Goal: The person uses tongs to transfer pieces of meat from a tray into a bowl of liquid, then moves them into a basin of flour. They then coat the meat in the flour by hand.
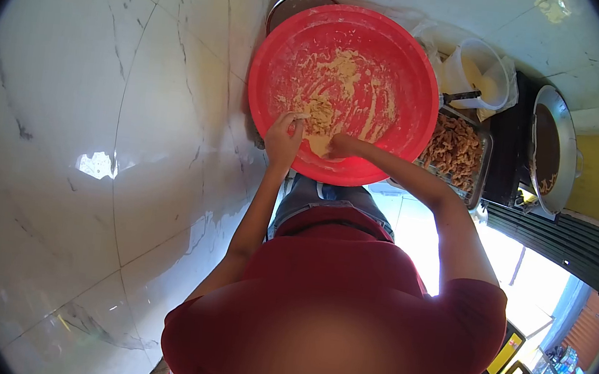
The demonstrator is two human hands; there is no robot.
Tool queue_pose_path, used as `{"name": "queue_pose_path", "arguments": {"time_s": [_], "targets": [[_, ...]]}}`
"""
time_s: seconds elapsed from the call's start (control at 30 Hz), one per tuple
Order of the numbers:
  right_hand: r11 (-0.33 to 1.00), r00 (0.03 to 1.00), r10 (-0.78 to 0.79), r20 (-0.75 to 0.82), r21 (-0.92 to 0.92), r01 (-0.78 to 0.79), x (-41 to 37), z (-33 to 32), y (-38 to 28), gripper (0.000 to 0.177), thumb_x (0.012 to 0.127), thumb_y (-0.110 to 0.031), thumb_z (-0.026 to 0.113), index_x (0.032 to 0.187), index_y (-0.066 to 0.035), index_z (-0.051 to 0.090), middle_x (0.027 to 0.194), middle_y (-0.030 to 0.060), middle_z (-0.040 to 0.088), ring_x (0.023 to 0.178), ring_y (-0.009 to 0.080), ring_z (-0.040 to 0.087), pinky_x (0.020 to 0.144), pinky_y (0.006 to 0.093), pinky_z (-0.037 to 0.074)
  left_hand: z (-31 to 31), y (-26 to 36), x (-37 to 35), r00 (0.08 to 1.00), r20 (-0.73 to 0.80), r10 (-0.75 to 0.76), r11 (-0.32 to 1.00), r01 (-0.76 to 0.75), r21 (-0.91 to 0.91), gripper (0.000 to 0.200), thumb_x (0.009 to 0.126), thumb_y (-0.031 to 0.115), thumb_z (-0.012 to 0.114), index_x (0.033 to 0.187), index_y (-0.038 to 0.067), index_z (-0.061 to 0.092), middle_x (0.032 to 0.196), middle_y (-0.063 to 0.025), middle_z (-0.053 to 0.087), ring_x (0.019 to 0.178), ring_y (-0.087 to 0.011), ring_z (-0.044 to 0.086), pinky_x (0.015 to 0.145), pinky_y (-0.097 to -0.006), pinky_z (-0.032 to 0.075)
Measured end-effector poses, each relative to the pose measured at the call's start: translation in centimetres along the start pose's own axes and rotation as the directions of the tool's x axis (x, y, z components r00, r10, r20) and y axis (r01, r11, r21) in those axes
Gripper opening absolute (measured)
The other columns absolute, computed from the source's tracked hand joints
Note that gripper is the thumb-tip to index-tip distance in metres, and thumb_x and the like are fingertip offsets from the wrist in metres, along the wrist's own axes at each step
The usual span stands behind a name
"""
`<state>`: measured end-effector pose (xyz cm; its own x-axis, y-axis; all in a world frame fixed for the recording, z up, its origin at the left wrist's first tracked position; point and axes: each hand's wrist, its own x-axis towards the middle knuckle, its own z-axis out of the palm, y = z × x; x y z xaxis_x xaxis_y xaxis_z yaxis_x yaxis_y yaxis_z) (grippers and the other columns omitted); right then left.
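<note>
A big red basin holds pale yellow flour-like mix, smeared in dry streaks and clumps over its bottom. At the basin's near left side is my left hand, bent over the rim. Its thumb and fingers curl toward each other, their tips whitish with powder beside a lumpy heap of coated pieces. I cannot make out what is between them. My right hand reaches down into the near part of the basin with curled fingers, touching the mix; what it grips is hidden.
Right of the basin, a metal tray holds browned fried pieces. Behind it stands a clear plastic tub with yellowish contents, near a black handle. A wide pan of dark oil sits farther right. A marbled tile wall rises at left.
</note>
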<state>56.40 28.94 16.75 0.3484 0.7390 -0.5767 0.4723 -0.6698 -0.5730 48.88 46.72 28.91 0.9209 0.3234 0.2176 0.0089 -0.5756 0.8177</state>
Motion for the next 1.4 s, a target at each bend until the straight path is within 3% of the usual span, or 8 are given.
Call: {"name": "queue_pose_path", "arguments": {"time_s": [0.2, 0.5, 0.6, 0.8, 0.9, 1.0, 1.27, 1.4], "targets": [[0.947, 0.973, 0.058, 0.224, 0.296, -0.124, -2.1, -3.3, -0.9, 0.029, 0.077, -0.028, 0.063, 0.076, 0.001, 0.063, 0.056, 0.0052, 0.050, 0.057, 0.0146, 0.048, 0.053, 0.0332, 0.040, 0.0, 0.0, 0.0, 1.000, 0.003, -0.012, 1.000, 0.012, 0.025, 0.014, 0.083, 0.013, 0.058, 0.092, 0.009, 0.068, 0.094, -0.0074, 0.065, 0.085, -0.0222, 0.063, 0.074, -0.0301, 0.048], [0.968, 0.952, 0.212, -0.220, 0.179, -0.174, 3.0, -3.1, 4.8, 0.018, 0.073, -0.012, 0.061, 0.088, -0.005, 0.066, 0.080, 0.0162, 0.065, 0.078, 0.0270, 0.065, 0.064, 0.0360, 0.050, 0.1, -0.3, 0.0, 1.000, -0.001, 0.021, 1.000, -0.021, 0.016, 0.014, 0.082, 0.012, 0.058, 0.092, 0.009, 0.068, 0.092, -0.0076, 0.065, 0.084, -0.0216, 0.063, 0.073, -0.0299, 0.048], [0.998, 0.944, -0.043, -0.327, -0.050, 0.028, 2.1, -0.7, 2.3, 0.017, 0.070, -0.012, 0.064, 0.086, -0.004, 0.066, 0.072, 0.0152, 0.064, 0.075, 0.0278, 0.065, 0.064, 0.0365, 0.050, 0.2, -0.3, 0.0, 1.000, 0.011, 0.018, 1.000, -0.018, 0.010, 0.015, 0.083, 0.012, 0.057, 0.092, 0.008, 0.067, 0.093, -0.0083, 0.064, 0.084, -0.0253, 0.063, 0.073, -0.0320, 0.048], [0.998, 0.988, -0.042, 0.152, 0.041, 0.036, 0.9, -1.7, 0.4, 0.024, 0.067, -0.008, 0.065, 0.091, -0.005, 0.066, 0.077, 0.0154, 0.065, 0.074, 0.0299, 0.064, 0.063, 0.0377, 0.049, 0.0, -0.1, 0.0, 1.000, 0.011, 0.017, 1.000, -0.017, 0.015, 0.015, 0.083, 0.012, 0.056, 0.093, 0.008, 0.067, 0.093, -0.0087, 0.063, 0.085, -0.0272, 0.062, 0.074, -0.0332, 0.048], [0.961, 0.988, 0.112, 0.102, 0.241, -0.134, 1.6, -3.0, 3.6, 0.025, 0.068, -0.006, 0.064, 0.092, -0.006, 0.067, 0.080, 0.0173, 0.065, 0.076, 0.0318, 0.064, 0.063, 0.0393, 0.049, -0.1, 0.0, 0.0, 1.000, 0.005, 0.017, 1.000, -0.017, 0.023, 0.015, 0.083, 0.011, 0.056, 0.093, 0.008, 0.067, 0.093, -0.0086, 0.063, 0.085, -0.0272, 0.062, 0.074, -0.0333, 0.048], [0.997, 0.898, 0.061, -0.436, 0.064, -0.036, 1.7, -2.6, 6.3, 0.018, 0.072, -0.011, 0.061, 0.089, -0.005, 0.066, 0.079, 0.0186, 0.065, 0.074, 0.0299, 0.065, 0.061, 0.0384, 0.051, -0.2, 0.2, 0.0, 1.000, 0.002, 0.018, 1.000, -0.018, 0.025, 0.015, 0.083, 0.011, 0.056, 0.092, 0.008, 0.067, 0.093, -0.0085, 0.063, 0.085, -0.0272, 0.062, 0.074, -0.0331, 0.048], [0.986, 0.989, -0.099, -0.112, -0.146, 0.082, 2.4, 1.8, 2.6, 0.024, 0.074, -0.017, 0.064, 0.091, -0.001, 0.064, 0.079, 0.0198, 0.064, 0.074, 0.0344, 0.062, 0.064, 0.0415, 0.048, -0.2, -0.1, 0.1, 1.000, 0.000, 0.028, 0.999, -0.028, 0.032, 0.015, 0.082, 0.012, 0.056, 0.093, 0.009, 0.067, 0.093, -0.0081, 0.064, 0.084, -0.0271, 0.062, 0.073, -0.0332, 0.048], [0.984, 0.999, -0.023, 0.033, 0.177, 0.017, -1.7, -1.3, -1.5, 0.025, 0.073, -0.016, 0.067, 0.092, -0.001, 0.065, 0.072, 0.0128, 0.064, 0.069, 0.0207, 0.061, 0.061, 0.0344, 0.047, -0.1, 0.0, 0.1, 1.000, 0.002, 0.017, 0.999, -0.017, 0.036, 0.015, 0.082, 0.012, 0.056, 0.093, 0.009, 0.067, 0.092, -0.0081, 0.064, 0.084, -0.0271, 0.062, 0.073, -0.0335, 0.048]]}}
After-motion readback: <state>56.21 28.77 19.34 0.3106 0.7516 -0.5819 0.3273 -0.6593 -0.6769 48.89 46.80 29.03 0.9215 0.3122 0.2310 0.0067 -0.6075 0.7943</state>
